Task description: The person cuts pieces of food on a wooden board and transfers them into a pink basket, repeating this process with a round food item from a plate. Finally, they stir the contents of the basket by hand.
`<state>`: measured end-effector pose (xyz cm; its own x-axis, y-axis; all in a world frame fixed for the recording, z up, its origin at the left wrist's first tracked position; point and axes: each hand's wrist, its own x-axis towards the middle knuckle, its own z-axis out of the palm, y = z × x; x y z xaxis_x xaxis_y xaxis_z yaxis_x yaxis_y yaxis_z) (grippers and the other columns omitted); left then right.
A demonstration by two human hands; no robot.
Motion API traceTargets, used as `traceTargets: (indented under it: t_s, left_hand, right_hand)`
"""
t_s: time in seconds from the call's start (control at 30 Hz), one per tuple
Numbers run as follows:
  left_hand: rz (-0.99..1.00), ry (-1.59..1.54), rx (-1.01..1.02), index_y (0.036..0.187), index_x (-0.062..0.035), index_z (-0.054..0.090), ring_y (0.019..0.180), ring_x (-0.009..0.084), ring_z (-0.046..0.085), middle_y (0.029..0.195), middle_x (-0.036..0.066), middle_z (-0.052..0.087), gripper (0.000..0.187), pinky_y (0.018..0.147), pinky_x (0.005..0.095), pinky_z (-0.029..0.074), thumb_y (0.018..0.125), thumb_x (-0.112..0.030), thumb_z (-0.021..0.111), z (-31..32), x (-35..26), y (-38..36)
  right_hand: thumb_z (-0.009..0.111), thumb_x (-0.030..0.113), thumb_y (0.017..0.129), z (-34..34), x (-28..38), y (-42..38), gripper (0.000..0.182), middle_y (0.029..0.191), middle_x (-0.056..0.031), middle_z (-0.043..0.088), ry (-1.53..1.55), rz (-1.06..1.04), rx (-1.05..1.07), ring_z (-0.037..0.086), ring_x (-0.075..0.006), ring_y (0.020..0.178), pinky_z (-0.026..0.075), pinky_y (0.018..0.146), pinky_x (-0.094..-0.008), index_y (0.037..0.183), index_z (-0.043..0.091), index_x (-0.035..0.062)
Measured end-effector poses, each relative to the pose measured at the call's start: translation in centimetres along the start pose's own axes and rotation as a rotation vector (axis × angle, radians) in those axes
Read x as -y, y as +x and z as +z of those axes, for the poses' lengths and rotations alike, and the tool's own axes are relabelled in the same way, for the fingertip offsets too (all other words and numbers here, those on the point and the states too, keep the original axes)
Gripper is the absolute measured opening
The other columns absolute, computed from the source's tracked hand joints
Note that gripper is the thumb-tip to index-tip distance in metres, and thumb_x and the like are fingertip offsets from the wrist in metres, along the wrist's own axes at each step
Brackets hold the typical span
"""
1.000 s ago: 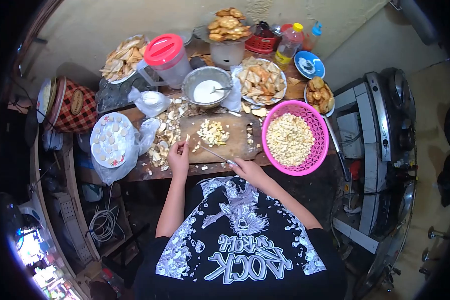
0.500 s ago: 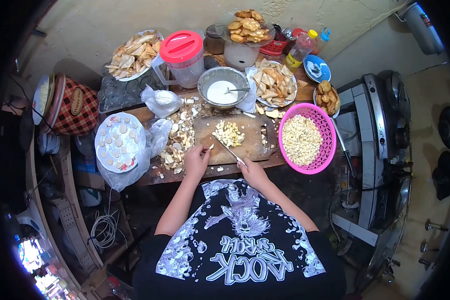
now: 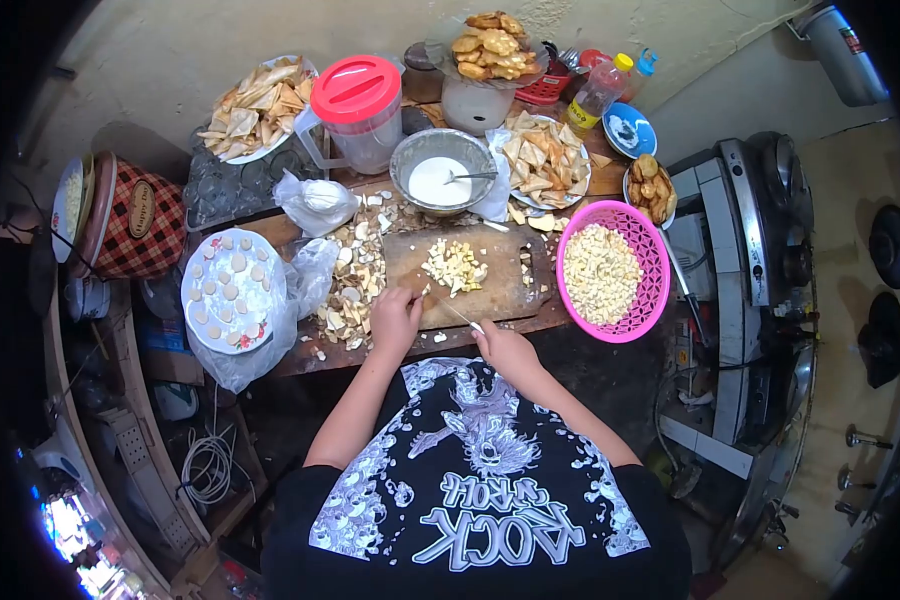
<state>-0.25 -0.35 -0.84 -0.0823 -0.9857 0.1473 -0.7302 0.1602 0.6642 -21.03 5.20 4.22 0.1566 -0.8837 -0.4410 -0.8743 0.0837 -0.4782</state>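
Note:
My right hand is closed round the handle of a knife at the near edge of the wooden cutting board. The thin blade points up and left, toward my left hand. Those left fingers are pinched at the board's left side on a small pale piece of food, whose exact kind I cannot make out. Just beyond the blade lies a heap of diced pale-yellow pieces. Peelings and scraps spread left of the board.
A pink basket of diced pieces stands at right. Behind the board is a metal bowl with white liquid and a spoon. Around it are a red-lidded pitcher, fried wrappers and a floured plate of small discs.
The knife blade has turned and dropped lower, its tip now closer to the piece at my left fingers. Both hands stay in nearly the same place; the view has shifted slightly.

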Motion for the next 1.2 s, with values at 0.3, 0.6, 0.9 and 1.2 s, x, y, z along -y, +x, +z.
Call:
traceTargets:
  t_s: [0.3, 0.6, 0.9, 1.2]
  left_hand:
    - [-0.073, -0.004, -0.01, 0.079, -0.0051, 0.064, 0.08, 0.03, 0.058, 0.08, 0.01, 0.062, 0.006, 0.07, 0.0394, 0.046, 0.078, -0.011, 0.066, 0.5, -0.2, -0.4]
    - [-0.087, -0.045, -0.085, 0.078, -0.0047, 0.064, 0.072, 0.0286, 0.057, 0.075, 0.01, 0.059, 0.011, 0.065, 0.0381, 0.044, 0.079, -0.015, 0.069, 1.0, 0.1, -0.5]
    - [-0.156, -0.058, -0.056, 0.078, -0.0039, 0.064, 0.08, 0.03, 0.057, 0.078, 0.01, 0.061, 0.008, 0.071, 0.0387, 0.045, 0.078, -0.011, 0.068, 1.0, -0.3, -0.5]
    - [-0.179, -0.056, -0.037, 0.077, -0.0031, 0.064, 0.076, 0.0296, 0.057, 0.077, 0.011, 0.06, 0.009, 0.069, 0.0386, 0.045, 0.078, -0.011, 0.069, 1.3, -0.4, -0.6]
  right_hand:
    - [0.043, 0.032, 0.097, 2.0, -0.5, 2.7, 0.03, 0.073, -0.0215, 0.064, -0.033, -0.066, -0.013, 0.063, -0.0407, 0.068, 0.048, 0.061, -0.0517, 0.098, 0.052, 0.0036]
    - [0.043, 0.035, 0.097, 0.5, -1.5, 1.2, 0.031, 0.073, -0.0214, 0.064, -0.023, -0.102, -0.005, 0.062, -0.0414, 0.068, 0.048, 0.061, -0.052, 0.1, 0.05, 0.0046]
    - [0.048, 0.032, 0.095, 1.8, -2.3, 1.6, 0.028, 0.063, -0.0192, 0.061, -0.107, -0.179, -0.102, 0.061, -0.0389, 0.059, 0.047, 0.051, -0.0497, 0.095, 0.05, 0.004]
    - [0.047, 0.034, 0.096, 1.7, -1.9, 2.9, 0.029, 0.071, -0.0188, 0.063, -0.022, -0.203, -0.084, 0.063, -0.0395, 0.066, 0.048, 0.059, -0.0509, 0.096, 0.051, 0.0057]
